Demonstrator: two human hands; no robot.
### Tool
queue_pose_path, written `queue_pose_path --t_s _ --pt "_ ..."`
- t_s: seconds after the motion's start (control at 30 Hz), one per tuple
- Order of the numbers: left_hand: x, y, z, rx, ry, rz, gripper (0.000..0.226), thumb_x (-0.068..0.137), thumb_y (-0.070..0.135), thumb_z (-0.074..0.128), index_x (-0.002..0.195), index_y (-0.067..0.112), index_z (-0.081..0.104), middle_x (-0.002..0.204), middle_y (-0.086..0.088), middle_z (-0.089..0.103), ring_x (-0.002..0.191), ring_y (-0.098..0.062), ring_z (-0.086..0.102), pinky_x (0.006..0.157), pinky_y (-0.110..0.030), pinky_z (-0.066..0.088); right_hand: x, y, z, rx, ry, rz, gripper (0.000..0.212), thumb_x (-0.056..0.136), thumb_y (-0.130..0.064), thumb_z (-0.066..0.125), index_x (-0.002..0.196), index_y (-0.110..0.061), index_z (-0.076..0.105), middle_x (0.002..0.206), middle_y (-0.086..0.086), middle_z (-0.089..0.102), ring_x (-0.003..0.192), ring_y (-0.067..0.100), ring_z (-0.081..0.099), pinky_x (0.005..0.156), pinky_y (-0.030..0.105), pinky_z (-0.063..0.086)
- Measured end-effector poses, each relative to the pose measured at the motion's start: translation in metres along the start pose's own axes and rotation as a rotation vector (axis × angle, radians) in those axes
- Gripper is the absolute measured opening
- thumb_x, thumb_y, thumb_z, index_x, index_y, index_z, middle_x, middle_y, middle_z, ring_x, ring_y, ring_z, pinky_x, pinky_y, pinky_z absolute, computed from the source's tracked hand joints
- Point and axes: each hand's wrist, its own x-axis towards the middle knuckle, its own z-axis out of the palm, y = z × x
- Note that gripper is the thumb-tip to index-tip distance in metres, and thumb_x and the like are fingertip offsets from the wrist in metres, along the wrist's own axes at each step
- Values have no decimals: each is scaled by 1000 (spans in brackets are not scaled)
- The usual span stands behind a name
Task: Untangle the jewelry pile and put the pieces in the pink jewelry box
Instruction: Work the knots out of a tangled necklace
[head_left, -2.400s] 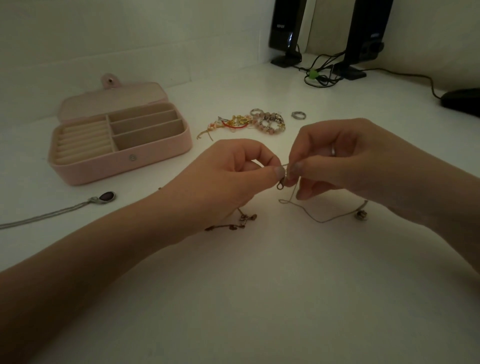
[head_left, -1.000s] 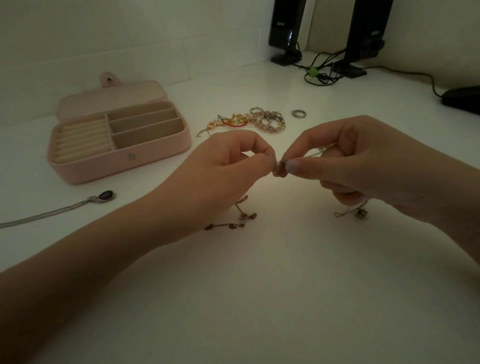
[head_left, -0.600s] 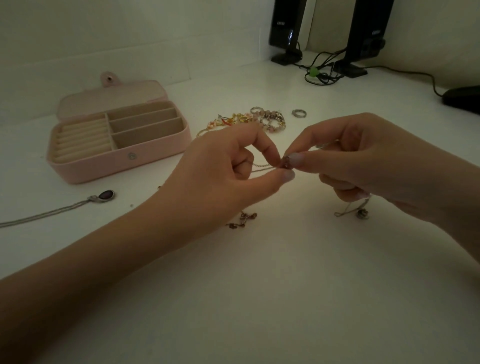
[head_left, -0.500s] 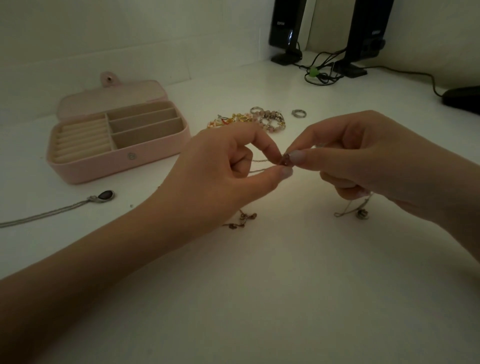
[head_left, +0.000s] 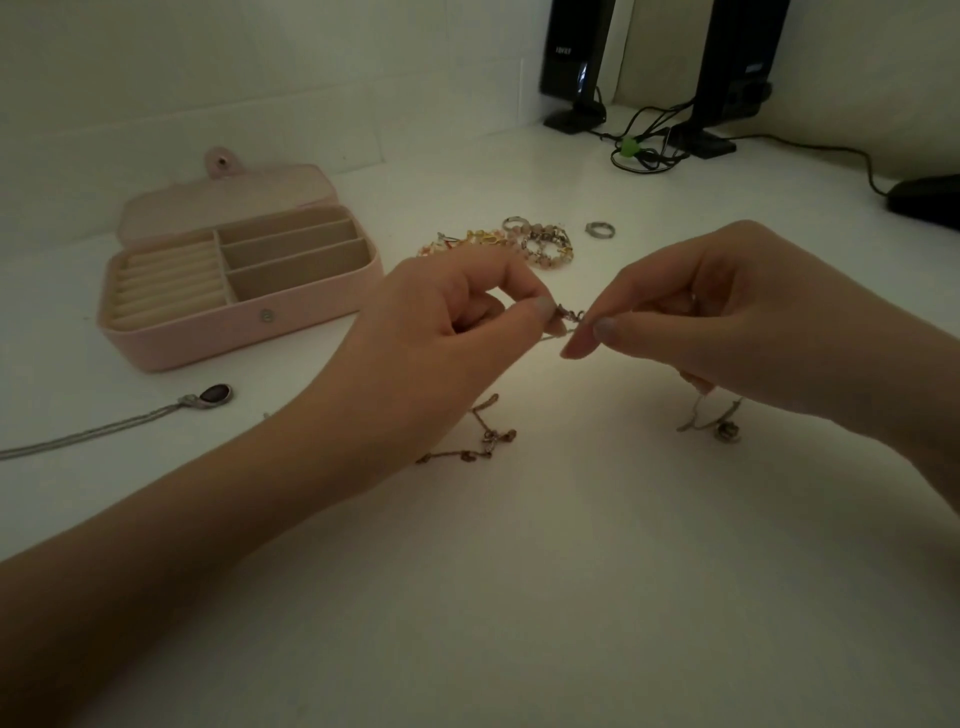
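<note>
Thin silver chain necklace with dark oval pendant (head_left: 210, 396): chain runs off the left edge. Fine knotted chain (head_left: 570, 316) pinched between left hand (head_left: 441, 338) and right hand (head_left: 727, 322): clasp too small and dim to resolve, its run hidden behind both hands. Flat black device (head_left: 930, 200) cut off at the right edge. Two black upright speakers (head_left: 571, 57) cropped at the top.

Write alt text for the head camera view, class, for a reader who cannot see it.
Two hands, the left hand and the right hand, pinch a thin tangled chain between their fingertips above a dim white table. Behind them an open pink jewelry box sits at left, and a jewelry pile lies further back.
</note>
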Motion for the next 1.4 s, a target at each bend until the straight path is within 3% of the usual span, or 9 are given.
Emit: queue_pose_path --t_s 0.07,0.13,0.3,0.53,0.9,1.1,1.2,1.27,1.4 --pt "1 -1 0 -28 -15 -31 20 90 24 60 71 22 67 48 -5 33 42 -10 23 40 -15 24 0 1 1 -35 7 -7 16 72 -38 60 77 -41 75 57 11 52 58 34 43 53 35 38" --pt "2 -2 0 -64 -39 -63 18 84 30 58 70 27 68 48 -3 35 42 -11 23 39 -17 23 1 3 2 -71 23 -21 16 72 -40 59 75 -42 75 70 0 66 72 24 58 68 38 49" --pt "3 -2 1 -93 -36 -107 26 91 22 57 68 27 69 45 3 32 43 -11 22 43 -22 21 1 3 2 -121 50 -63 14 72 -37 60 78 -41 72 81 -22 67 81 0 60 69 4 43" --pt "3 1 1 -115 -36 -121 26 89 21 57 67 26 68 46 2 33 42 -11 23 40 -18 21 1 1 3 -106 92 -71 18 69 -46 65 81 -34 72 81 -19 69 80 0 63 89 17 46" --pt "0 3 1 -72 -44 -124 17 86 18 59 71 17 67 51 -7 32 43 -11 23 39 -16 24 1 -1 4 -40 73 -17 25 65 -49 64 77 -29 73 81 -12 72 82 6 67 85 28 53" --pt "0 2 0 -4 -75 -117 14 84 14 59 73 14 66 41 8 34 35 -3 27 39 -5 28 1 0 2 5 78 3 24 63 -47 63 74 -27 72 81 -11 72 80 12 68 87 35 51" --pt "-3 5 0 19 -66 -25 6 82 24 62 85 19 65 43 7 32 38 -5 26 42 -9 29 1 0 3 -15 60 6 24 65 -46 61 74 -28 72 79 -13 72 81 10 67 84 30 51" --pt "-4 4 -1 56 -48 48 20 77 35 67 95 26 65 43 7 33 39 -6 27 44 -13 30 1 -1 4 -20 51 4 24 65 -47 60 75 -28 71 77 -16 72 79 5 67 77 20 49" --pt "-2 4 -2 148 11 149 11 79 31 70 86 22 71 45 7 32 42 -6 28 45 -15 33 1 -2 5 -20 55 3 23 64 -47 60 74 -29 71 76 -17 71 78 5 67 75 20 50"
